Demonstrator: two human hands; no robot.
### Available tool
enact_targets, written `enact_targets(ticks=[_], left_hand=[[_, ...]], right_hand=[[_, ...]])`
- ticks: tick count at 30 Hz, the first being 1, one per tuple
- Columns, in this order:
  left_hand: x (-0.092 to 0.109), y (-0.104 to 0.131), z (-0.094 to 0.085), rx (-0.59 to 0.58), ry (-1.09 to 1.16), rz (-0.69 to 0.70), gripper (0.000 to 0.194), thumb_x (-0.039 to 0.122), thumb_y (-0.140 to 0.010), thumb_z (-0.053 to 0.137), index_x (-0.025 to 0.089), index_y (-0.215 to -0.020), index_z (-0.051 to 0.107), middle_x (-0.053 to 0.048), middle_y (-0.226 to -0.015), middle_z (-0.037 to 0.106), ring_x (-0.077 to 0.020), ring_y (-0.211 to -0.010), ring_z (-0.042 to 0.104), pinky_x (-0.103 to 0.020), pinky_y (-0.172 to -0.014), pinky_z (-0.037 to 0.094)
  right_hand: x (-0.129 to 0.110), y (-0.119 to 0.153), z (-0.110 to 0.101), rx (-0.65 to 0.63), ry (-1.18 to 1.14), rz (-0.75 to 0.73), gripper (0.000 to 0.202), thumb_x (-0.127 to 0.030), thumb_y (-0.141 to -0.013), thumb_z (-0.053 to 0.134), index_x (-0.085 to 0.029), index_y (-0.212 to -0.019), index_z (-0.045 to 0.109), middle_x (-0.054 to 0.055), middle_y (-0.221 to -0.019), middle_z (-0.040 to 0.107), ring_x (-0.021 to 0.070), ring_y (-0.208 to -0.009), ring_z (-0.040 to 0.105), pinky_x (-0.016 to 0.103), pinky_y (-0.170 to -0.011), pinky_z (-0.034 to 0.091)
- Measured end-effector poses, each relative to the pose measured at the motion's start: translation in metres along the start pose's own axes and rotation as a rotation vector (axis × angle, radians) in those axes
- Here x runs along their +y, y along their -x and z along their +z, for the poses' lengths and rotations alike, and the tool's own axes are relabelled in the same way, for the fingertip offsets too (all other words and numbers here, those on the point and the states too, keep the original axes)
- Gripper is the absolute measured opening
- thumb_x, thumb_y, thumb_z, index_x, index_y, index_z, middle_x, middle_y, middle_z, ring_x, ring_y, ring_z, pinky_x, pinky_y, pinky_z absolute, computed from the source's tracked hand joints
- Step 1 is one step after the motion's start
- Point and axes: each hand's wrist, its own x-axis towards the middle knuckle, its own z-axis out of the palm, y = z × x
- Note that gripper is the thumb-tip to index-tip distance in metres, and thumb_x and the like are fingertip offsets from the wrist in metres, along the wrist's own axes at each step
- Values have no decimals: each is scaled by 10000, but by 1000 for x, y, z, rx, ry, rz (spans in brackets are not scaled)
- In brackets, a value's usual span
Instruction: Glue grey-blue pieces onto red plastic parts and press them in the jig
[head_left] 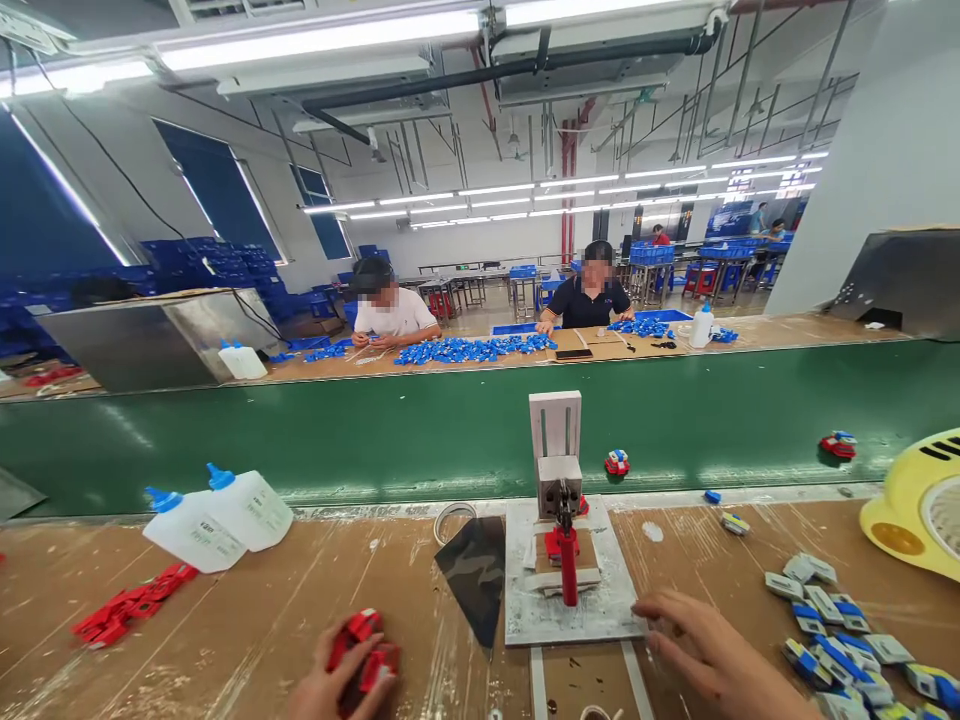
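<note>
My left hand [330, 675] is closed around a few small red plastic parts [365, 625] on the brown tabletop. To its right stands a toggle clamp press [559, 470] with a red handle [569, 568], mounted on a white base plate [525, 615]. Something red sits under the clamp, partly hidden. My right hand [697, 645] is open, its fingers stretched out by the plate's front right corner; I cannot tell whether they touch it. Right of that hand lies a pile of white, blue and yellow plastic pieces [832, 640].
Two white bottles [202, 530] with blue caps and a row of red parts [131, 605] lie left. A dark sheet [476, 575] and a tape roll [454, 520] are beside the press. A green conveyor belt [337, 430] carries red assemblies [617, 462]. Two people work across it.
</note>
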Motion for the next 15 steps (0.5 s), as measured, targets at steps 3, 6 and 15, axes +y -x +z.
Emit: enact_targets(ticks=[3, 6, 15], left_hand=[[52, 19, 41, -144, 44, 284, 306, 371, -758, 751, 336, -1049, 841, -127, -1119, 812, -345, -999, 797, -369, -793, 671], [86, 28, 60, -177, 143, 345, 465, 422, -681, 855, 341, -1136, 806, -149, -1238, 768, -401, -1151, 725, -426, -850, 659], [135, 10, 39, -40, 1099, -371, 403, 605, -817, 741, 279, -1052, 711, -58, -960, 801, -231, -807, 748, -301, -710, 586]], right_hand=[[-5, 17, 18, 5, -99, -18, 375, -541, -908, 573, -267, -1042, 791, 105, -998, 800, 284, -905, 726, 366, -866, 574], [-10, 21, 33, -78, -92, -87, 361, -537, -879, 645, -241, -1025, 792, 96, -918, 793, 259, -840, 722, 319, -806, 562], [-10, 17, 53, -134, -85, -232, 407, -531, -986, 536, -259, -810, 783, 56, -756, 758, 202, -682, 670, 257, -632, 486]])
